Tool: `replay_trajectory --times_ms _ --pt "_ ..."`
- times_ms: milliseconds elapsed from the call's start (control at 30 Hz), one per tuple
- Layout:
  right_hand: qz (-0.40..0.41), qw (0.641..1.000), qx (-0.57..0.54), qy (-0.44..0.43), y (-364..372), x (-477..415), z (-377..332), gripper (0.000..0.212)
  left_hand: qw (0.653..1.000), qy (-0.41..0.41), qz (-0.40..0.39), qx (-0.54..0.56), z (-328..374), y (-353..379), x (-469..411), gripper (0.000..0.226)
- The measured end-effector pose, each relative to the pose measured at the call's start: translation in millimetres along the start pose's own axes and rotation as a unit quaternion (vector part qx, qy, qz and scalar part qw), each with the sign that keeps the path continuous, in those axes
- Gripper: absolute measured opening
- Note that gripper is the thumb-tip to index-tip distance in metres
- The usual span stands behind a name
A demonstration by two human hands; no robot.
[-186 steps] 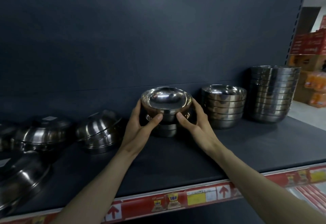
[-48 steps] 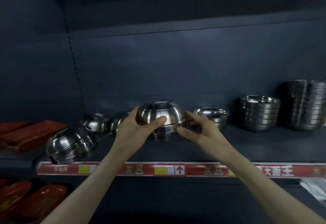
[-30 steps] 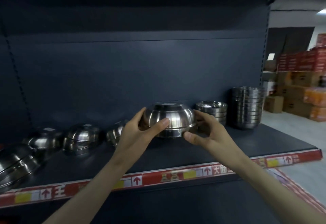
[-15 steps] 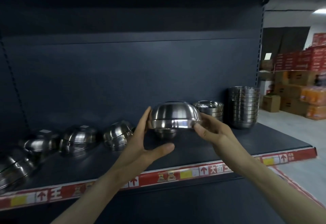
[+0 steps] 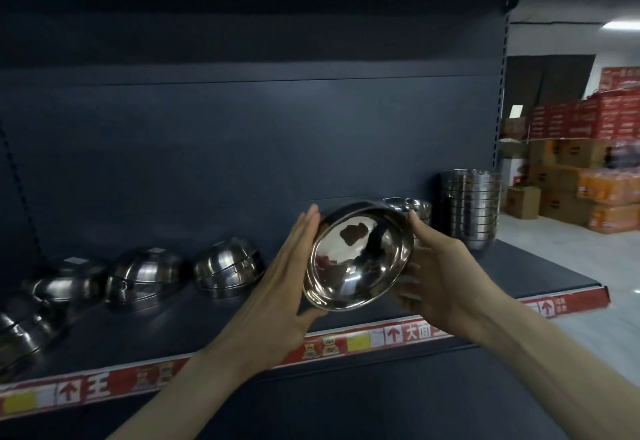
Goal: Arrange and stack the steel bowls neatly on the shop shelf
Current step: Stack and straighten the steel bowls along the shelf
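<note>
Bowl (image 5: 358,256): tilted, hollow toward camera, between both hands.
Left hand (image 5: 280,287): straight fingers (image 5: 304,232) pressing its left rim.
Right hand (image 5: 440,273): fingers curled round its right side.

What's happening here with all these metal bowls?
A person is tidying a shop shelf. Both hands hold one steel bowl in mid-air, tipped so its inside faces the camera: the left hand lies flat against its side, the right hand grips the other. At the right stand upright stacks; at the left lie upside-down bowls.
</note>
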State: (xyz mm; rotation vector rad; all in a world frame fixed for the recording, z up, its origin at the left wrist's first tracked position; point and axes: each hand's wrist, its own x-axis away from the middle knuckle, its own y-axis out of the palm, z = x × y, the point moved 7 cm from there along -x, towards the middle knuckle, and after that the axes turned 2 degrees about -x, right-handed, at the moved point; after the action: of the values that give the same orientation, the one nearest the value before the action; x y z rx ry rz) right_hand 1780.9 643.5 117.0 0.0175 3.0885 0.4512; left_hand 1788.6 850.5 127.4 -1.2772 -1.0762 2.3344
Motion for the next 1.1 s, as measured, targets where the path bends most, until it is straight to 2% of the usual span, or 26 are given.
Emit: replay_trajectory --times_ms 233,333,433,533,600,667,800,867,1000,1100 --pt "-0.02 0.999 0.04 -0.012 -6 -3 3 0.074 0.98 -0.089 0.043 0.173 -22 -6 0 0.143" --pt "-0.042 0.998 0.027 -0.031 0 -2 4 0.079 0.958 -0.099 0.059 0.262 -26 -7 -1 0.125" --pt "-0.069 0.996 -0.017 -0.049 7 1 3 0.055 0.942 -0.095 0.074 0.313 -23 -8 -6 0.084" --pt "-0.113 0.992 -0.02 -0.056 14 3 8 0.033 0.921 -0.115 0.064 0.367 -28 -2 -8 0.055" --pt "-0.129 0.99 -0.005 -0.058 14 2 13 0.019 0.902 -0.142 0.061 0.404 -37 5 -6 0.05" --pt "-0.127 0.99 0.009 -0.06 9 -1 17 0.015 0.889 -0.167 0.069 0.422 -48 12 -4 0.056" --pt "-0.095 0.991 0.044 -0.078 7 -15 27 0.036 0.867 -0.204 0.098 0.445 -69 22 1 0.091" --pt "-0.083 0.991 0.054 -0.092 6 -25 34 0.041 0.863 -0.21 0.113 0.446 -77 26 3 0.088" --pt "-0.03 0.991 0.075 -0.109 -5 -45 51 0.087 0.884 -0.212 0.112 0.401 -89 32 2 0.086" --pt "-0.007 0.99 0.079 -0.118 -8 -57 63 0.102 0.893 -0.218 0.126 0.374 -101 35 -1 0.073"
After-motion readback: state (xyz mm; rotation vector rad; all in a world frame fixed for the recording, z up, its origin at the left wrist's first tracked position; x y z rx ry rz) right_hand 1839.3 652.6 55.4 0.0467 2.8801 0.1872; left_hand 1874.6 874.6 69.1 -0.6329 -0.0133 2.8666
